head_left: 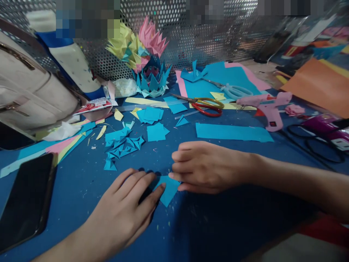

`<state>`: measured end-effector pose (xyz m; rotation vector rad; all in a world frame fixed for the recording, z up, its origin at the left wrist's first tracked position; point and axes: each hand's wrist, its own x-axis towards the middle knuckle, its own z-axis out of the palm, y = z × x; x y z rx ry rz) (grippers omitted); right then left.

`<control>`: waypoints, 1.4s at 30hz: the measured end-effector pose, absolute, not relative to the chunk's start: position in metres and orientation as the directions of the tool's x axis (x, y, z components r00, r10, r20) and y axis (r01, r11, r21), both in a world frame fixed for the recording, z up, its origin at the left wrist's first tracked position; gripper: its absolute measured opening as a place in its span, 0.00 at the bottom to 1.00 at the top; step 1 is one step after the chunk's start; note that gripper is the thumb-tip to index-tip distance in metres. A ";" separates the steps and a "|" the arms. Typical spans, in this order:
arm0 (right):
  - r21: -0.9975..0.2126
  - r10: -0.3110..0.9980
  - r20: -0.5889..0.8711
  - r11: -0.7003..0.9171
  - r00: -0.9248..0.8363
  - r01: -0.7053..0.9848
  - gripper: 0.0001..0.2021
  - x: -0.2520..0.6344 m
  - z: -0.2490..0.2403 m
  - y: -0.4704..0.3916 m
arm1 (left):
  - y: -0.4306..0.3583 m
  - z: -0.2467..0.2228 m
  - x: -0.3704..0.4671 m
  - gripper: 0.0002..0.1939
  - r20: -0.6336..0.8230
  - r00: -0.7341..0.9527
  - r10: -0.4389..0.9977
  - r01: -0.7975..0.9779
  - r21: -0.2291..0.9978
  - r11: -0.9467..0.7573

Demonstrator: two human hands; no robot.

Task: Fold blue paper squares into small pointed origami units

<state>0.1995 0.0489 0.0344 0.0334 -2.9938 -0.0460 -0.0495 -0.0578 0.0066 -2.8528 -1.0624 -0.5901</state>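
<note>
A small folded piece of blue paper (168, 191) lies on the blue table between my hands, its point toward me. My left hand (129, 203) holds its left side, fingers together along the far edge and thumb on top. At its right corner, my right hand (203, 167) is curled, with thumb and forefinger pinching the edge; the fingertips partly hide that corner. Just beyond sit several folded blue paper pieces (124, 146) in a heap. Blue paper squares (156, 132) lie near them, and a blue paper strip (233, 132) rests beyond my right hand.
A black phone (28, 200) lies at left. Red-and-yellow scissors (207, 105), light blue scissors (237, 91) and a pink glue gun (272, 109) with a cord lie farther back. Paper flowers (151, 74) stand by a perforated metal panel (201, 43); a pale bag (29, 80) is at far left.
</note>
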 end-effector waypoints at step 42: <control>-0.652 0.383 0.259 0.747 -0.887 0.132 0.07 0.182 0.010 0.034 | -0.046 0.009 -0.053 0.16 0.474 0.615 0.630 0.480 0.409 -0.776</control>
